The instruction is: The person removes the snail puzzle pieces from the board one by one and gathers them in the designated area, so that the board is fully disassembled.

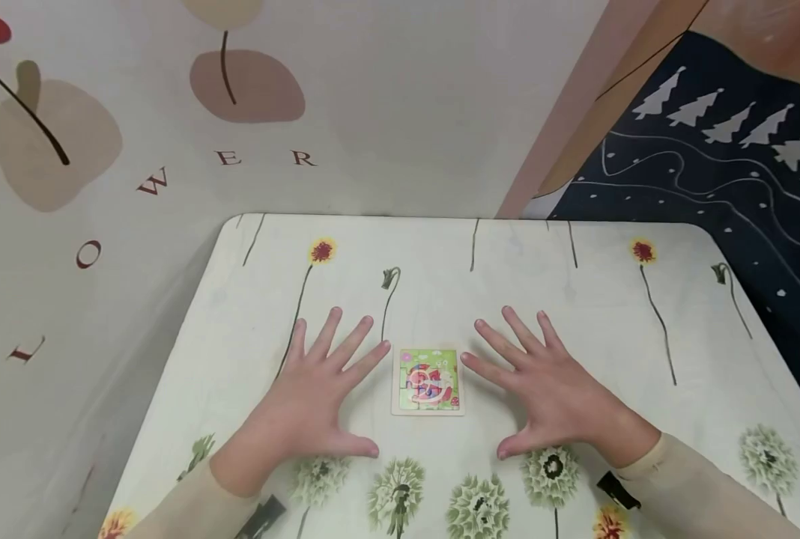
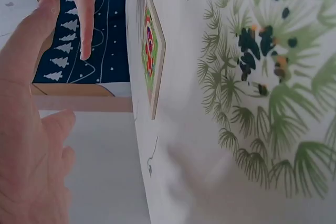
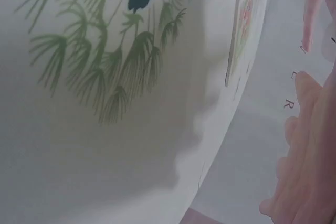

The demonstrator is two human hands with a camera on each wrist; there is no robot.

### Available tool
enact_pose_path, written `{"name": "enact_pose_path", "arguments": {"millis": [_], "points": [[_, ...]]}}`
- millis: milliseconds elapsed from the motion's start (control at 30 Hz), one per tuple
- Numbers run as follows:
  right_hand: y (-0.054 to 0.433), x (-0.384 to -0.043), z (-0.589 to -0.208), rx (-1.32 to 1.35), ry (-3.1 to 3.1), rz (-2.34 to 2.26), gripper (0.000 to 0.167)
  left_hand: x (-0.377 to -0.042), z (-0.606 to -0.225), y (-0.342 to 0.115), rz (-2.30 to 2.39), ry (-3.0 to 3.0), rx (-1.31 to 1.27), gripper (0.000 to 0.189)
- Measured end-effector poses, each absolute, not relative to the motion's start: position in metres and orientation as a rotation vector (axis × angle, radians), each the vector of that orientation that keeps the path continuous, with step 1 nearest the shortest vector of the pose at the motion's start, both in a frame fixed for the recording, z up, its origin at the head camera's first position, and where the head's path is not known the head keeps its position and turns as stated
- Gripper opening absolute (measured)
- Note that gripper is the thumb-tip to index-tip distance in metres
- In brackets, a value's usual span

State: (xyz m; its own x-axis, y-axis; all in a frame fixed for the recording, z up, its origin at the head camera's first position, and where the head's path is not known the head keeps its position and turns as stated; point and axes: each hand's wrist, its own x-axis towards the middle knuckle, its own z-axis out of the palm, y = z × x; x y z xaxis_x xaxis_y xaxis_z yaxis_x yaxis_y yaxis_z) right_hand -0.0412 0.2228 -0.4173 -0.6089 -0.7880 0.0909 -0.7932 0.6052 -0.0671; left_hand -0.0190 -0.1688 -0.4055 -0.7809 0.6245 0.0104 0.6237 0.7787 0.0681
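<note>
The puzzle (image 1: 430, 380) lies on the surface (image 1: 575, 314) between the left hand (image 1: 319, 393) and right hand (image 1: 551, 393), touched by neither; both hold nothing, fingers spread apart. It looks fully assembled, no gap or loose piece visible, so seemingly nothing remains to fit.

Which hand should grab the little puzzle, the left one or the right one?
Probably the left hand, just barely. In the head view, its thumb looks nearer the puzzle than the thumb of the right hand. Both hands are empty, fingers spread, so it's close.
</note>
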Motion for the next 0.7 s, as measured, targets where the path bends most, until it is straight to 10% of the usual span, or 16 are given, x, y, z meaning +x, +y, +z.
{"name": "enact_pose_path", "arguments": {"millis": [167, 433, 700], "points": [[0.217, -0.042, -0.422, 1.348, -2.772, 0.278, 0.111, -0.023, -0.409, -0.166, 0.230, 2.919, 1.042, 0.121], [0.170, -0.046, -0.451, 1.046, -2.654, 0.893, 0.035, -0.030, -0.438, -0.155, 0.655, 2.843, 0.993, 0.093], [0.135, -0.054, -0.469, 0.727, -2.752, 1.199, 0.027, -0.035, -0.466, -0.139, 0.929, 2.842, 0.775, 0.078]]}}
